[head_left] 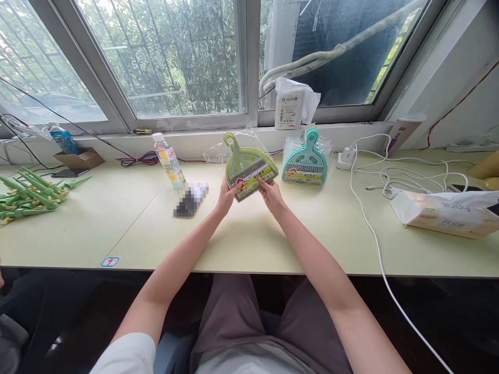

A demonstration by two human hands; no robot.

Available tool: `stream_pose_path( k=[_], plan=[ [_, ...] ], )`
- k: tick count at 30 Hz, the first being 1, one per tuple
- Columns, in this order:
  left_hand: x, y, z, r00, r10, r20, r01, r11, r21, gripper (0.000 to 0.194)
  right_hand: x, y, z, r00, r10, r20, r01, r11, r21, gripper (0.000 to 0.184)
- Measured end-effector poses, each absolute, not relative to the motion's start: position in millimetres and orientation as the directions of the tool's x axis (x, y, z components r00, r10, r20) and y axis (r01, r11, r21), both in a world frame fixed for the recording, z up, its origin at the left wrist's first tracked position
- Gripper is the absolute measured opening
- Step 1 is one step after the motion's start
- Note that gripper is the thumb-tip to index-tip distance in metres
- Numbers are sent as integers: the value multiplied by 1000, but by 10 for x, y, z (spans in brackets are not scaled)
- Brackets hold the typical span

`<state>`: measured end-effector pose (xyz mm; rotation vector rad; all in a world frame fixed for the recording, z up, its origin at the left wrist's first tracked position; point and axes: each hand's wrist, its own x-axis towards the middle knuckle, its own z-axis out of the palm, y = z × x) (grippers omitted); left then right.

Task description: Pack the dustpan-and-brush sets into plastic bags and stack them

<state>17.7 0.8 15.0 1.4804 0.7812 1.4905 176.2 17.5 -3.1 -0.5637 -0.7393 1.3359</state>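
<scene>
Green dustpan set (251,170): we pinch its lower edge, left hand (227,197) and right hand (272,196) both closed on it, likely to steady it

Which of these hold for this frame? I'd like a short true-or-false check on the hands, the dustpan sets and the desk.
1. The left hand and right hand both hold the green dustpan set. True.
2. The right hand holds it by the handle. False: its grip is on the lower edge, away from the handle.
3. The teal dustpan set is on the desk, right of the held one. True.
4. The bottle has no cap. False: a white cap is on.
</scene>
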Motion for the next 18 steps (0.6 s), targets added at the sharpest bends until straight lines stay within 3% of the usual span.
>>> stream_pose_path(
  k=[3,8,10,14,18],
  plan=[
    [189,-51,187,138,926,351,-130,-334,933,62,1727,101,30,166,978,129,-637,206,-743,32],
    [243,-79,108,399,905,148,-88,-123,989,60,1777,92,45,266,957,112,-632,261,-730,31],
    [249,-48,67,423,891,163,-131,-118,984,57,1792,111,22,280,955,101,-640,264,-722,31],
    [202,22,70,292,926,240,-221,-179,959,50,1778,141,-21,272,959,78,-632,239,-737,29],
    [158,20,131,216,930,296,-261,-237,936,56,1734,142,-38,232,969,90,-627,219,-748,32]
  ],
)
